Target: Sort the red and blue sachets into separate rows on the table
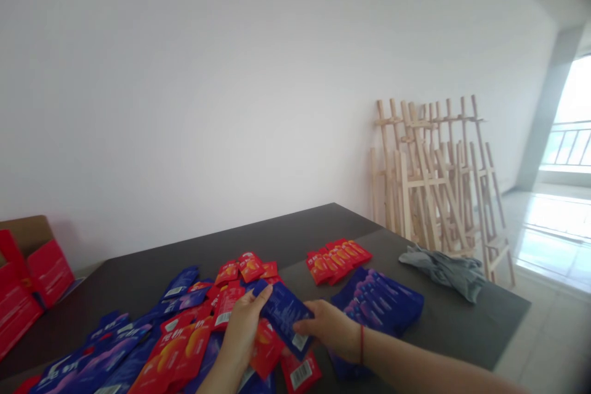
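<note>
A blue packet [279, 309] is held above the surface [277, 239], tilted, with its printed text and barcode facing up. The left hand [245, 315] is closed on its upper end with the thumb on top, and the right hand [329, 329] pinches its lower right edge near the barcode. Below and to the left spreads a loose heap of red and blue packets [178, 345]; on the right lie an overlapping row of red packets [339, 260] and, nearer, an overlapping spread of blue packets [383, 306], with a crumpled grey cloth [443, 269] beyond. The step in hand appears to be handling one packet between heap and rows. Adding it to the blue spread would call for the left hand to let go, then the right to lower it flat, overlapping its neighbours without shoving them.
</note>
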Motion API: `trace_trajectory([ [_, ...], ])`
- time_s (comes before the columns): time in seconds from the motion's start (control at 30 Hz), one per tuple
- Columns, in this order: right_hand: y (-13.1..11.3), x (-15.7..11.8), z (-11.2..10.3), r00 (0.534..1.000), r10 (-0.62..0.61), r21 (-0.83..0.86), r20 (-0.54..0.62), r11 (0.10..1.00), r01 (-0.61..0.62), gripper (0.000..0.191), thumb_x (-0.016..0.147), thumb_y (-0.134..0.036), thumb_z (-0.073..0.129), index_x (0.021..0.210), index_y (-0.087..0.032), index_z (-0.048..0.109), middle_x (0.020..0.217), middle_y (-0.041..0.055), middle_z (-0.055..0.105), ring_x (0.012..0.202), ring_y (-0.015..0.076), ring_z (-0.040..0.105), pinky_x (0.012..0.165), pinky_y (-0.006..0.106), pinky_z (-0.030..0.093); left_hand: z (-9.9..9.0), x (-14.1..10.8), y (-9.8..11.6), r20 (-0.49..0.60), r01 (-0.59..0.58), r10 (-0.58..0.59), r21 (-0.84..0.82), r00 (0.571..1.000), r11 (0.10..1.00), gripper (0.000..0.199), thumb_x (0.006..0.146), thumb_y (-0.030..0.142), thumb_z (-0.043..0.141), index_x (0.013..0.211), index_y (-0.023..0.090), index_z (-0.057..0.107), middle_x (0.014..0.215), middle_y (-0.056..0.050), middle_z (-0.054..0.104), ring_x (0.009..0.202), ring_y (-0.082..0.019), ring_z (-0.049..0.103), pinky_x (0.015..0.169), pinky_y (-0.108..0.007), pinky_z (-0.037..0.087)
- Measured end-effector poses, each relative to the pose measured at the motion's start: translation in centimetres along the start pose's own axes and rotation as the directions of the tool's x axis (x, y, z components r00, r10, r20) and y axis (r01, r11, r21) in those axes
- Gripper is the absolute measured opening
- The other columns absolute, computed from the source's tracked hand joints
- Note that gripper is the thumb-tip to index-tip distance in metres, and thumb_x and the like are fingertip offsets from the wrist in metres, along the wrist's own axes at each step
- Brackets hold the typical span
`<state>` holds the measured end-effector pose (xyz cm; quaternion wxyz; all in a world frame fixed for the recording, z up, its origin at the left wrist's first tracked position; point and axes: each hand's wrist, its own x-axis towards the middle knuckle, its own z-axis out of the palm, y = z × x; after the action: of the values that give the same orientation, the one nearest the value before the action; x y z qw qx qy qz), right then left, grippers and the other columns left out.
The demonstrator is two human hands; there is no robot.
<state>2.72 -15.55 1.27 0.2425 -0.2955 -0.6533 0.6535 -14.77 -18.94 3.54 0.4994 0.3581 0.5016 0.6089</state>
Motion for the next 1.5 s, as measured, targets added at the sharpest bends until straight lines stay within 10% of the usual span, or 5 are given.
trace_trajectory([
  [0.17, -0.6, -1.4, -1.0, 1.0, 0.01, 0.16, -0.017, 0.987, -0.007, 0.032, 0.071, -0.034, 0.069, 0.095, -0.014, 0.067, 0.079, 0.0072, 0.072, 0.077, 0.0258, 0.071, 0.068, 0.034, 0.056, 0.4, -0.1, 0.0, 0.022, -0.021, 0.02, 0.017, 1.0, 1.0, 0.038, 0.065, 0.051, 0.077, 0.081, 0.018, 0.065, 0.069, -0.001, 0.072, 0.068, -0.023, 0.07, 0.066, -0.033, 0.054],
  [0.33, -2.7, -4.4, -2.6, 0.979, -0.072, -0.394, -0.192, 0.919, -0.01, 0.039, 0.089, -0.023, 0.047, 0.125, -0.016, 0.06, 0.094, 0.0084, 0.075, 0.082, 0.0235, 0.072, 0.064, 0.03, 0.055, 0.0, 0.0, 0.3, -0.052, -0.041, 0.045, 0.082, 0.998, 0.996, 0.046, 0.066, 0.045, 0.069, 0.103, 0.019, 0.062, 0.072, 0.001, 0.073, 0.062, -0.017, 0.065, 0.064, -0.029, 0.05],
  [0.53, -1.8, -6.8, -2.3, 0.975, -0.194, -0.994, -0.108, 0.029, -0.104, 0.058, 0.086, -0.006, 0.043, 0.144, -0.012, 0.045, 0.132, 0.018, 0.06, 0.102, 0.027, 0.067, 0.076, 0.033, 0.054, 0.8, -0.3, -0.2, 0.145, -0.152, 0.099, 0.42, 0.985, 0.895, 0.038, 0.072, 0.043, 0.055, 0.098, 0.018, 0.066, 0.096, -0.009, 0.076, 0.078, -0.022, 0.069, 0.077, -0.034, 0.052],
  [0.67, 0.8, -6.3, -0.2, 0.983, -0.149, -0.964, -0.102, -0.231, -0.135, 0.048, 0.089, -0.011, 0.046, 0.137, -0.009, 0.053, 0.111, 0.0194, 0.067, 0.098, 0.0312, 0.063, 0.063, 0.036, 0.053, 1.8, -0.9, -2.2, 0.332, -0.268, 0.077, 0.583, 0.94, 0.767, 0.03, 0.076, 0.03, 0.05, 0.097, 0.021, 0.069, 0.098, -0.007, 0.076, 0.096, -0.024, 0.07, 0.089, -0.034, 0.049],
  [1.5, -0.7, -9.1, -3.3, 0.948, -0.161, -0.905, 0.274, 0.291, 0.311, 0.072, 0.089, -0.046, 0.057, 0.15, -0.013, 0.036, 0.151, 0.0196, 0.041, 0.144, 0.0359, 0.028, 0.116, 0.058, 0.019, 4.6, -5.0, -2.2, 0.508, -0.48, -0.152, 0.857, 0.848, 0.186, 0.068, 0.074, 0.023, 0.059, 0.141, 0.017, 0.05, 0.149, -0.01, 0.048, 0.138, -0.024, 0.043, 0.116, -0.036, 0.031],
])
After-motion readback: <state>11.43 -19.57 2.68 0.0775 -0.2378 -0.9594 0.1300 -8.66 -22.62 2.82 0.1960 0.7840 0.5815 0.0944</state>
